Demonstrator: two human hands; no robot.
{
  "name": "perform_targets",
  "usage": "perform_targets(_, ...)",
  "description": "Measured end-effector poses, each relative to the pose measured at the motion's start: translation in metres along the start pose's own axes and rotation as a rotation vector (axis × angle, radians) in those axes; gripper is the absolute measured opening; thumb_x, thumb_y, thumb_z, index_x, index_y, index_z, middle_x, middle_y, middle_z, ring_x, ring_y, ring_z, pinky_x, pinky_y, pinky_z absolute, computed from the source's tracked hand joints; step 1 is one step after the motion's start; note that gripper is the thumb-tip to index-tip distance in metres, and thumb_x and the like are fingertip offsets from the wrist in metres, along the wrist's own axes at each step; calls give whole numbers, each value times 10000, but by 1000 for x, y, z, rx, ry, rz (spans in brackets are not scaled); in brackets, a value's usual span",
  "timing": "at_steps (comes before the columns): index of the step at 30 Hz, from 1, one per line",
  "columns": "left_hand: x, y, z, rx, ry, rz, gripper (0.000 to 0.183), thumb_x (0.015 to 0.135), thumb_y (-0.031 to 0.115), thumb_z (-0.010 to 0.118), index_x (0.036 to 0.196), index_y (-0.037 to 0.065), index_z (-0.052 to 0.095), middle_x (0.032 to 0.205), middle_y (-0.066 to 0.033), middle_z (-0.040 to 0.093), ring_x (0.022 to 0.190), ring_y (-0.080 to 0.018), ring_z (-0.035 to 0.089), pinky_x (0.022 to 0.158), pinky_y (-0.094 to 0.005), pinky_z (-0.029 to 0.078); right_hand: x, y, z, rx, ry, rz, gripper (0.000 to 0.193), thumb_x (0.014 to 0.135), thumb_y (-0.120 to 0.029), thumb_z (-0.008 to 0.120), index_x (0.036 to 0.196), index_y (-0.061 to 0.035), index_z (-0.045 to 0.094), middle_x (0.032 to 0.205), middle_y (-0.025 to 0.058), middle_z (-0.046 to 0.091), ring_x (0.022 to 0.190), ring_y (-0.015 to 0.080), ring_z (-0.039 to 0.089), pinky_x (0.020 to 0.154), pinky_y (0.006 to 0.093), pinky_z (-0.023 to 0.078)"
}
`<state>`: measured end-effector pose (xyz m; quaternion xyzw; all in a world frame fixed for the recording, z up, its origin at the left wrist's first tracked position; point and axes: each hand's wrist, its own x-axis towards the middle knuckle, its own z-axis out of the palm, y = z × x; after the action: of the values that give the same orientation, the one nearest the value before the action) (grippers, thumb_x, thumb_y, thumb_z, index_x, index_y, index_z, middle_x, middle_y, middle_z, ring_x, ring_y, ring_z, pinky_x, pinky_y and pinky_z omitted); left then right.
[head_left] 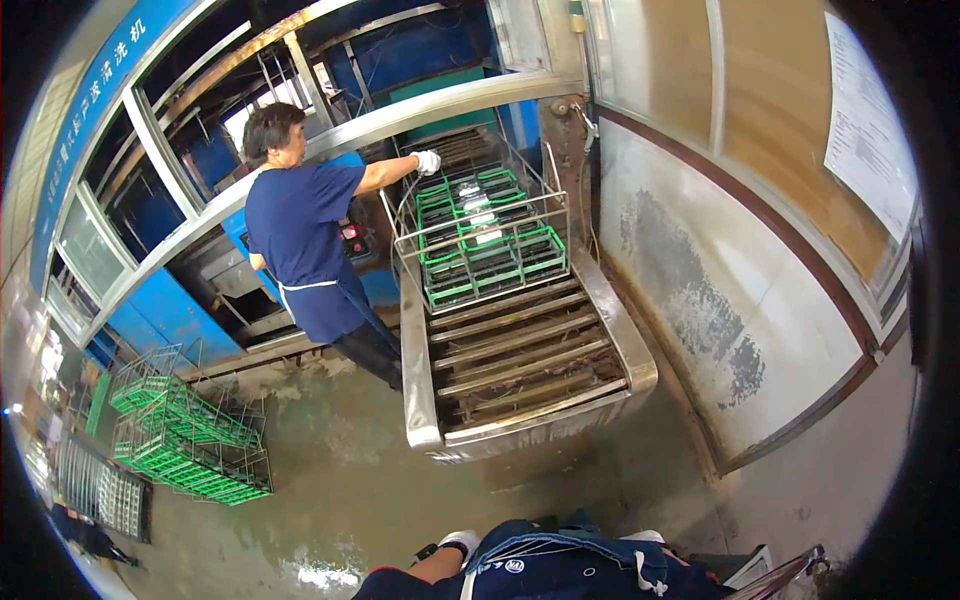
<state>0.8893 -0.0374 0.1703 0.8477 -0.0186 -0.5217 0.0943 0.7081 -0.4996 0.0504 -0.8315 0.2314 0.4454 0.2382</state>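
Note:
My left hand (461, 541), in a white glove, is close against my dark blue apron at the lower edge, with a dark band on its wrist. Only a little of my right hand (646, 537), also white-gloved, shows beside the apron. The fingers of both are hidden, so what they hold, if anything, does not show. Ahead, a wire basket (545, 252) with green dividers rests on a roller conveyor (520, 347) with steel side rails. A co-worker in dark blue (300, 215) stands left of it. That person's gloved hand (427, 162) is at the basket's far left rim.
Green-lined wire baskets (185, 440) are stacked on the wet floor (350, 440) at left. A blue machine (175, 325) with framed windows stands behind the co-worker. A stained white panel (735, 290) flanks the conveyor on the right. Metal tubing (785, 575) is at lower right.

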Motion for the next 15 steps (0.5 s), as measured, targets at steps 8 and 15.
perform_targets(8, -20, 44, -68, 23, 338, 121, 466, 931, 350, 486, 1230, 68, 705, 1312, -198, 651, 1229, -381, 616, 1037, -457, 483, 14, 10, 8, 62, -84, 56, 613, 865, -686, 595, 1193, -187, 731, 1245, 115, 713, 1201, 304, 647, 996, 406, 498)
perform_targets(15, -78, 116, -129, -691, 604, 354, 486, 932, 305, 687, 1311, 11, 614, 923, -131, 729, 655, -194, 667, 637, -331, 538, 22, 44, 24, -119, 40, -183, 623, 873, -691, 563, 1208, -193, 727, 1261, 122, 704, 1220, 319, 634, 1013, 415, 485)
